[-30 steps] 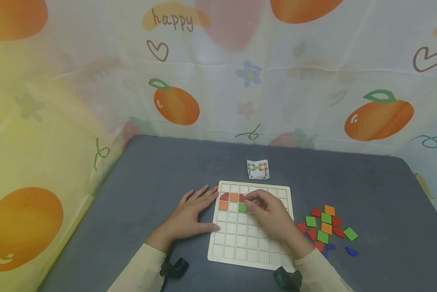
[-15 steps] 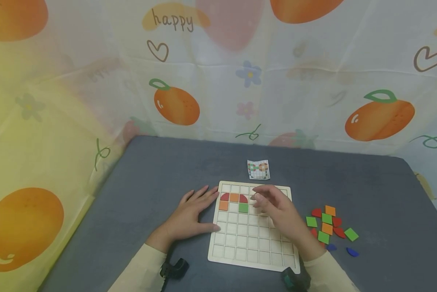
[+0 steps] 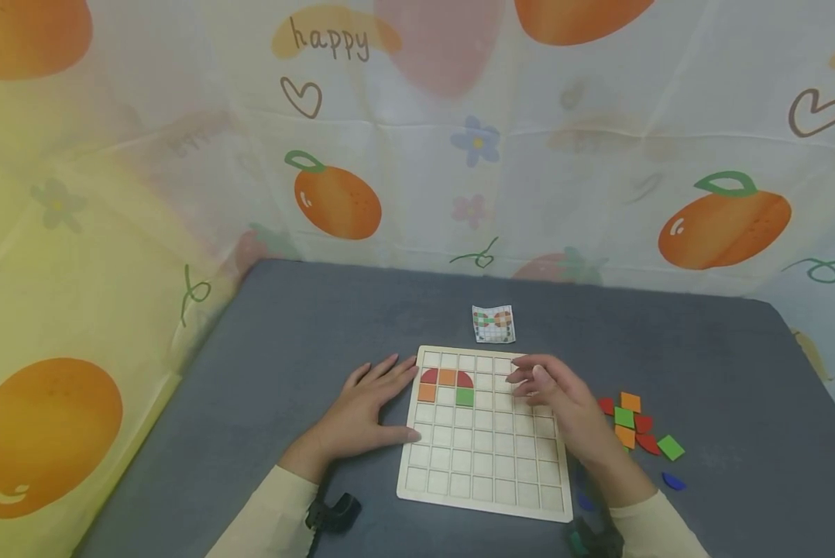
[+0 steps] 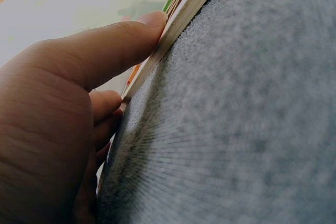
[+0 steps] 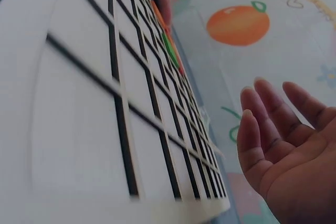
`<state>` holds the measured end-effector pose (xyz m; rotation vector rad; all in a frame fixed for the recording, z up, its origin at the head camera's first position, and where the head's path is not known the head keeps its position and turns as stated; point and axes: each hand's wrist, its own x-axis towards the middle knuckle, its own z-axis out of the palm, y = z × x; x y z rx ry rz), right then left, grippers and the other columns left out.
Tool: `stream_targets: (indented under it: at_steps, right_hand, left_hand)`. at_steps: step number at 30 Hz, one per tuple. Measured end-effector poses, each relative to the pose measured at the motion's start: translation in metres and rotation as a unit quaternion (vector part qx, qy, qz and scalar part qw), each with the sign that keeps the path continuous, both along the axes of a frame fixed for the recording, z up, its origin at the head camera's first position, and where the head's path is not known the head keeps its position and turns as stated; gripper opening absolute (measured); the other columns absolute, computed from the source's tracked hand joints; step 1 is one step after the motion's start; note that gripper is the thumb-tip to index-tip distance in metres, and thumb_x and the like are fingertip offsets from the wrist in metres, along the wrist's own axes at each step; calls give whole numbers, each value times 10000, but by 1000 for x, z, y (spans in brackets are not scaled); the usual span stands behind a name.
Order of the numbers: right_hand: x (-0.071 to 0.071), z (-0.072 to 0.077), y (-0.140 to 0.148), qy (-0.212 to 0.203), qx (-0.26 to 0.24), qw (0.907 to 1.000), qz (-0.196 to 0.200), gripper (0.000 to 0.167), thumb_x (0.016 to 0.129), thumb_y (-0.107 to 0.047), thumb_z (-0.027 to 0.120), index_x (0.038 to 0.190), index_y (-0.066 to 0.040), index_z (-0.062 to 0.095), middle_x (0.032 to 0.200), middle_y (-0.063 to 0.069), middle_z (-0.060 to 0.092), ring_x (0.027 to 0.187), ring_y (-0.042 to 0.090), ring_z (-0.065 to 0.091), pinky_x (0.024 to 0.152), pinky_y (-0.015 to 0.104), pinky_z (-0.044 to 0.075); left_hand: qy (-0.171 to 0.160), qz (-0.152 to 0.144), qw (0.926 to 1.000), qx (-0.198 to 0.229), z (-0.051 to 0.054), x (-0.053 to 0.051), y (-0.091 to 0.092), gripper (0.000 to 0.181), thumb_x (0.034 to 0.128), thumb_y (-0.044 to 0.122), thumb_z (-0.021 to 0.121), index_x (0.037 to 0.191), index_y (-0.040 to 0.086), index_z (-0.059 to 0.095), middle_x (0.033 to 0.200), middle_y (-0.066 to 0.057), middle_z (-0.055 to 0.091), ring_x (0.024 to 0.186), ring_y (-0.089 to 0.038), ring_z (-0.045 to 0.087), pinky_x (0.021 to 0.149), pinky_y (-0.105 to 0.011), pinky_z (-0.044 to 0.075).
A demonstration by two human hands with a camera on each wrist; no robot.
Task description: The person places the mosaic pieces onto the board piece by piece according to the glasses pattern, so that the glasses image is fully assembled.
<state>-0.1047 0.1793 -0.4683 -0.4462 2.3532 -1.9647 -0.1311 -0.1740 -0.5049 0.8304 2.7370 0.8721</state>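
Note:
A pale wooden grid board (image 3: 483, 465) lies on the table in the head view. Near its upper left sit a red quarter-round tile (image 3: 429, 377), an orange square tile (image 3: 448, 377), a second red quarter-round (image 3: 465, 379), another orange square (image 3: 427, 393) and a green square tile (image 3: 465, 397). My left hand (image 3: 362, 411) touches the board's left edge, fingers spread; its thumb (image 4: 152, 19) rests against the wooden rim in the left wrist view. Over the board's right side hovers my right hand (image 3: 567, 403), fingers loosely bent. The right wrist view shows nothing in that hand (image 5: 294, 150).
A small printed card (image 3: 493, 324) with a coloured grid pattern lies behind the board. To the right are loose tiles, among them an orange square (image 3: 630, 402), a green square (image 3: 671, 447) and a blue piece (image 3: 673, 481). My right forearm covers some of them.
My right hand has drawn away from the red quarter-round in the third column and moved right across the board, its fingers loosening. The left hand has stayed put.

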Motion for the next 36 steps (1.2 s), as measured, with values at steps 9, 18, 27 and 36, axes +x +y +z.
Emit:
stream_targets:
  at_steps: [9, 18, 27, 36]
  right_hand:
    - [4, -1, 26, 87, 66, 9997, -212, 397, 1200, -175, 388, 1419, 98, 576, 1253, 222, 683, 1078, 293, 694, 924, 296, 551]
    - [8, -3, 52, 240, 236, 9973, -657, 462, 1217, -215, 332, 1412, 136, 560, 1228, 264, 687, 1077, 250, 705, 899, 266, 556]
    - [10, -5, 84, 267, 691, 9915, -1074, 493, 1221, -274, 323, 1451, 91, 561, 1238, 192, 696, 1109, 184, 702, 930, 217, 529]
    - [5, -22, 107, 390, 941, 9798, -1722, 370, 1193, -192, 465, 1388, 92, 599, 1147, -5, 736, 1062, 83, 661, 941, 148, 459]
  left_hand:
    - [0, -17, 10000, -21, 1, 0, 0, 1005, 918, 617, 808, 1710, 162, 391, 1760, 66, 300, 1647, -237, 161, 1259, -640, 52]
    - [-6, -4, 10000, -29, 0, 0, -1, 1007, 916, 637, 797, 1709, 164, 396, 1757, 70, 308, 1646, -234, 165, 1259, -640, 54]
    - [-15, 5, 10000, -54, 2, 1, 1, 1013, 914, 639, 796, 1709, 159, 393, 1757, 62, 309, 1646, -245, 168, 1259, -644, 56]
    - [-8, -6, 10000, 3, 1, 0, 0, 1010, 916, 638, 798, 1708, 157, 396, 1757, 59, 312, 1646, -251, 168, 1255, -652, 56]
